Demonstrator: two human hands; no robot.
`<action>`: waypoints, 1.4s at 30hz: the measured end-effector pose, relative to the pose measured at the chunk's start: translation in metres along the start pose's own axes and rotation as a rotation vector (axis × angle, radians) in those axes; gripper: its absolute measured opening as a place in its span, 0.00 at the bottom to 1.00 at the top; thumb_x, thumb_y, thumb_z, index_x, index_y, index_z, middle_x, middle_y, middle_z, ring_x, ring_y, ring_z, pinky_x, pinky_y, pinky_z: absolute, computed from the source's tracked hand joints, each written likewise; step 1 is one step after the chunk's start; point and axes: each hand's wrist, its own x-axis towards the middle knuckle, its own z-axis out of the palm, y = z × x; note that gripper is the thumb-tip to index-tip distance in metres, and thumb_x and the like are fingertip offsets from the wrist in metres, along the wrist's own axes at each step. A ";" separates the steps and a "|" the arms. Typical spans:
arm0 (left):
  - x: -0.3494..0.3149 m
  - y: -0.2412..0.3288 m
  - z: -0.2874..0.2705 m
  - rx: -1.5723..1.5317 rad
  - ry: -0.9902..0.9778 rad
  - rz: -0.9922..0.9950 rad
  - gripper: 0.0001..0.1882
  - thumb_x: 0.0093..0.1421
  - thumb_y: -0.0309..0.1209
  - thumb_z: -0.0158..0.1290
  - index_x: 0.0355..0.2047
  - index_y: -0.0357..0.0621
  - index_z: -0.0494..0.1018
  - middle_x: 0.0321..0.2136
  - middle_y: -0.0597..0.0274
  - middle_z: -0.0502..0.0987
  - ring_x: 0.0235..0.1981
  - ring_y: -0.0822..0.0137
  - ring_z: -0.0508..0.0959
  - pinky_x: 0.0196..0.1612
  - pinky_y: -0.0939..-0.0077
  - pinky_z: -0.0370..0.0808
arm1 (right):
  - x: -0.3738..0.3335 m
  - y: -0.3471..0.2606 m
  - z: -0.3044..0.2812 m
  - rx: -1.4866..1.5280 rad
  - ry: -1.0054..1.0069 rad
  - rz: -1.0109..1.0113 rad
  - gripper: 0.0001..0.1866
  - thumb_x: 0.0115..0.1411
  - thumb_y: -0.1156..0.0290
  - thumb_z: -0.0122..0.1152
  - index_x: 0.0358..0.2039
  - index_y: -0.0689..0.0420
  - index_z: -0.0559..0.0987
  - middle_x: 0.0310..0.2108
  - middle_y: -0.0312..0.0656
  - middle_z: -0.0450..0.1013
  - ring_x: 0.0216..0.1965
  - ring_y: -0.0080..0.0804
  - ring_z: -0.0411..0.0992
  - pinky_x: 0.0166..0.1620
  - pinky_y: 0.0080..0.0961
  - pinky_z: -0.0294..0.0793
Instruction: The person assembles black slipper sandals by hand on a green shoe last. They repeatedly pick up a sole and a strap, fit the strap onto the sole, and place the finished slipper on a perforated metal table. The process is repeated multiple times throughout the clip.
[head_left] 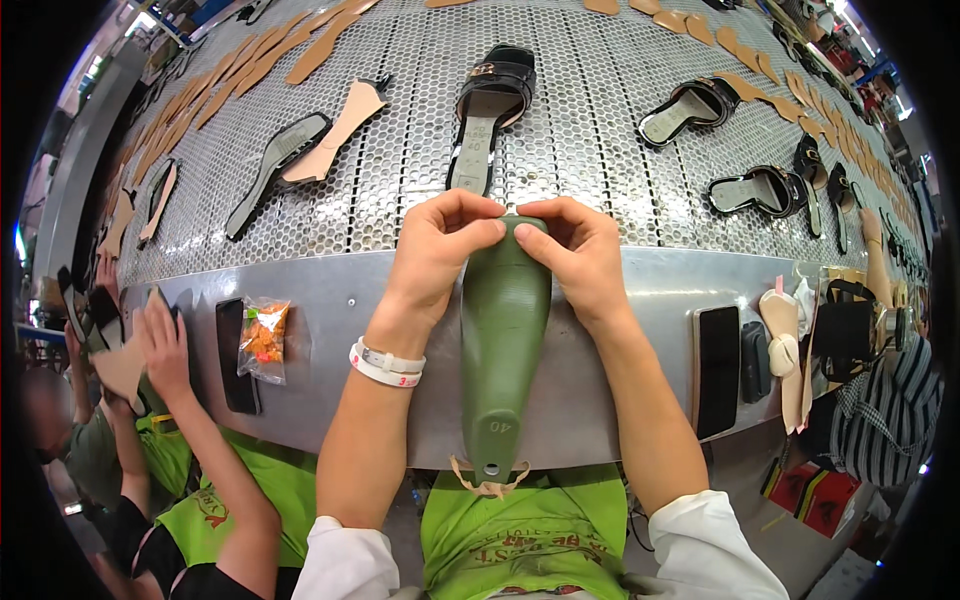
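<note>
A green shoe last [505, 340] lies lengthwise in front of me, sole side up. Its toe end points away from me and its narrow heel end reaches the bench's near edge. My left hand [435, 250] is closed on the left side of the toe end, thumb on top. On the right side my right hand [580, 255] pinches the same end, its thumb close to the left one. Whether anything thin is under the fingertips, I cannot tell. Just beyond the fingertips a black sandal [496, 95] with a wide strap and grey sole rests on the perforated metal surface.
The steel bench strip [350, 280] bears a phone [238, 360], a clear snack bag [263, 340], and another phone [716, 370]. Sandals, a black sole [280, 165] and tan insoles [340, 130] lie beyond. At left, a co-worker's hand [163, 345] works; another person [890, 400] sits right.
</note>
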 end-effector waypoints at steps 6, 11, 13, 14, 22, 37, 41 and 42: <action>-0.002 0.008 -0.008 0.013 -0.029 0.025 0.08 0.55 0.21 0.58 0.37 0.34 0.78 0.31 0.63 0.80 0.33 0.75 0.77 0.39 0.82 0.72 | 0.001 -0.001 0.007 0.022 0.002 -0.003 0.10 0.56 0.76 0.65 0.39 0.65 0.80 0.33 0.39 0.79 0.34 0.21 0.76 0.39 0.19 0.75; -0.002 0.004 -0.012 0.504 0.015 0.415 0.06 0.56 0.25 0.59 0.33 0.36 0.80 0.24 0.61 0.81 0.25 0.74 0.78 0.30 0.80 0.73 | 0.003 0.003 0.010 -0.003 0.001 -0.012 0.10 0.56 0.76 0.65 0.39 0.65 0.80 0.34 0.39 0.79 0.35 0.21 0.76 0.40 0.19 0.75; -0.002 0.009 -0.011 0.657 0.041 0.568 0.04 0.56 0.25 0.60 0.31 0.37 0.80 0.22 0.58 0.80 0.22 0.71 0.79 0.26 0.78 0.72 | 0.004 0.002 0.013 0.010 0.003 -0.014 0.10 0.56 0.76 0.66 0.39 0.65 0.80 0.33 0.39 0.79 0.35 0.21 0.76 0.40 0.19 0.75; -0.003 0.008 -0.011 0.705 0.053 0.614 0.04 0.56 0.25 0.59 0.31 0.37 0.80 0.22 0.58 0.80 0.22 0.70 0.79 0.26 0.77 0.72 | 0.003 0.003 0.014 0.012 0.006 -0.013 0.10 0.56 0.75 0.66 0.39 0.65 0.80 0.33 0.39 0.79 0.35 0.21 0.76 0.40 0.19 0.75; -0.001 0.001 -0.016 0.626 0.179 0.555 0.08 0.66 0.27 0.47 0.30 0.37 0.70 0.18 0.58 0.78 0.20 0.68 0.78 0.24 0.74 0.72 | 0.004 0.004 0.022 -0.011 0.003 -0.004 0.11 0.55 0.75 0.66 0.38 0.65 0.80 0.33 0.39 0.79 0.34 0.20 0.76 0.40 0.19 0.75; -0.011 0.019 -0.030 0.420 0.352 0.508 0.06 0.56 0.22 0.58 0.35 0.35 0.78 0.22 0.63 0.78 0.20 0.77 0.75 0.25 0.83 0.71 | 0.006 0.003 0.040 0.024 0.053 -0.073 0.14 0.65 0.62 0.59 0.42 0.61 0.79 0.36 0.34 0.76 0.34 0.16 0.70 0.38 0.16 0.69; -0.022 0.020 -0.017 0.625 0.102 0.679 0.05 0.54 0.22 0.59 0.32 0.37 0.80 0.21 0.63 0.78 0.16 0.77 0.72 0.20 0.82 0.65 | 0.007 0.007 0.043 0.016 -0.013 -0.092 0.16 0.66 0.61 0.58 0.43 0.62 0.78 0.37 0.36 0.75 0.37 0.18 0.70 0.38 0.16 0.69; -0.024 0.020 -0.014 0.629 0.074 0.683 0.05 0.53 0.22 0.59 0.32 0.37 0.80 0.20 0.62 0.78 0.15 0.77 0.71 0.19 0.82 0.64 | 0.008 0.009 0.044 0.009 -0.011 -0.122 0.16 0.66 0.61 0.58 0.43 0.62 0.78 0.38 0.37 0.75 0.37 0.18 0.70 0.38 0.16 0.70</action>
